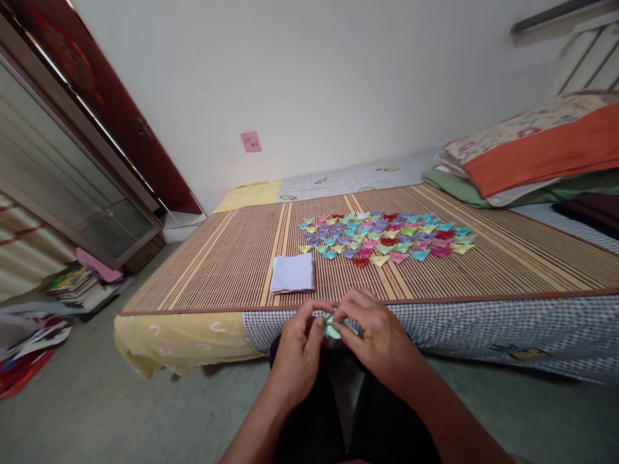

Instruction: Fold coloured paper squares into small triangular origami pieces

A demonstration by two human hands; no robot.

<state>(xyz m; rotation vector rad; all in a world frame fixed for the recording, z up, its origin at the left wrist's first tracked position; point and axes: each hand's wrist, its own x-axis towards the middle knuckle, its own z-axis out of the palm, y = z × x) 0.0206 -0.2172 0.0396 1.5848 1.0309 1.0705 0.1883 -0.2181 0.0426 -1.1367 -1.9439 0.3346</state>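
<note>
Between my two hands, just off the bed's front edge, is a small piece of light green folded paper (331, 327). My left hand (304, 341) pinches its left side between thumb and fingers. From the other side, my right hand (372, 328) grips it with thumb and forefinger, which hide part of the folds. Beyond my hands lies a stack of square paper (293, 273) with a pale sheet on top. To the right of the stack, rows of small folded paper pieces (387, 241) in many colours are spread over the mat.
A striped bamboo mat (217, 258) covers the bed, with a checked sheet (483, 328) hanging over the front. Folded bedding (532, 154) is piled at the right. A pink note (251, 142) is on the wall. Books (77, 283) and a cabinet (72, 148) stand at left.
</note>
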